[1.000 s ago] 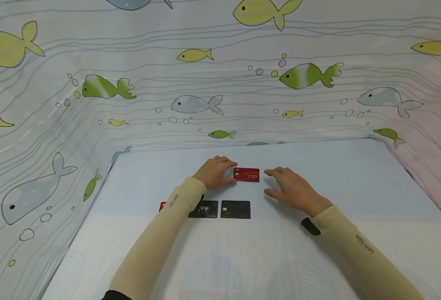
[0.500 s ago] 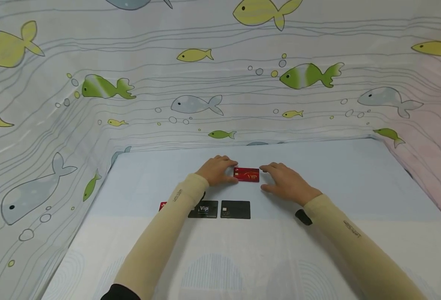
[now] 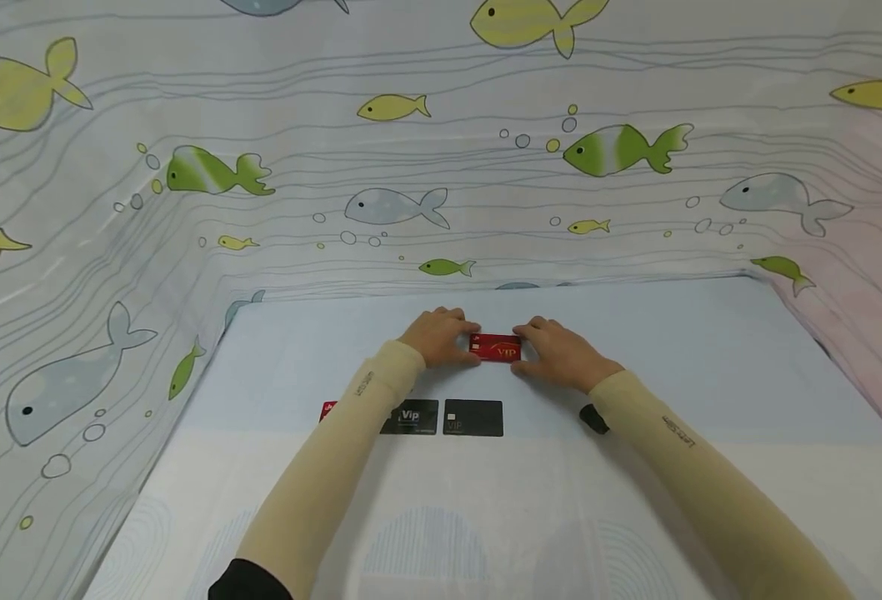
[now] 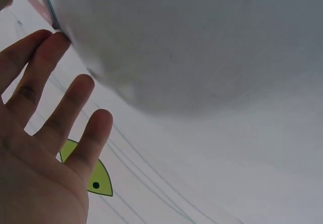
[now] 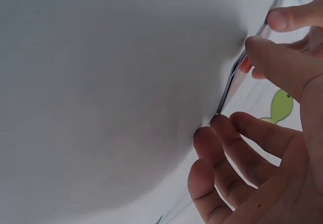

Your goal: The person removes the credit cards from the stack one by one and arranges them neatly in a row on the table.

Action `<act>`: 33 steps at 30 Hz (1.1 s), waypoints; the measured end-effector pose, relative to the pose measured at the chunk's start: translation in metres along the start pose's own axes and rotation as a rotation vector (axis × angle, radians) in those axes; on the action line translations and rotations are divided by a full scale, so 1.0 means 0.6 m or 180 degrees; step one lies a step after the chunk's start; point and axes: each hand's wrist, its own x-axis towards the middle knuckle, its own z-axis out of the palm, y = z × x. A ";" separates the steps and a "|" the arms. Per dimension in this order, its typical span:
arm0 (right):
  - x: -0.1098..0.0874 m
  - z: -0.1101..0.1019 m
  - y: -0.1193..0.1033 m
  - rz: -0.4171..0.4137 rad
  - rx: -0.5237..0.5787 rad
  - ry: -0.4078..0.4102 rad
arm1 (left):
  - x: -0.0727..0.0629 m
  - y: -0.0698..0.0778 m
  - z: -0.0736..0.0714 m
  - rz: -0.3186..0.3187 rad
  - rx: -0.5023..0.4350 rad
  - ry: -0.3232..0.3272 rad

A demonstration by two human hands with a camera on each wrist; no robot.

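A red VIP card (image 3: 495,347) lies flat on the table between both hands. My left hand (image 3: 441,337) holds its left end, thumb at the near corner and a finger at the far one. On the right end, my right hand (image 3: 561,354) has its thumb and a fingertip at the corners in the same way. Seen edge-on in the right wrist view, the card edge (image 5: 231,77) looks layered, like a stack; how many cards cannot be told. The remaining fingers of the left hand (image 4: 45,128) and the right hand (image 5: 252,168) are spread loosely.
Nearer the body lie a black VIP card (image 3: 473,418), another black Vip card (image 3: 418,417) and a red card (image 3: 327,409), partly hidden by the left sleeve (image 3: 336,467). Fish-patterned cloth walls (image 3: 486,167) enclose the back and sides of the pale table (image 3: 674,500).
My right hand has moved left until its fingertips reach the red card's right end. The left hand has stayed at the left end, shifting slightly, and the card lies in the same place.
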 end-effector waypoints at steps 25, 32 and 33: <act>0.017 0.007 0.006 -0.0028 0.0135 -0.0069 | 0.008 0.013 -0.004 -0.0105 0.0134 -0.0134; 0.017 0.004 0.001 -0.0019 0.0198 -0.0069 | 0.005 0.014 -0.008 -0.0094 0.0116 -0.0104; 0.017 0.003 0.000 -0.0009 0.0211 -0.0080 | 0.004 0.014 -0.008 -0.0092 0.0106 -0.0102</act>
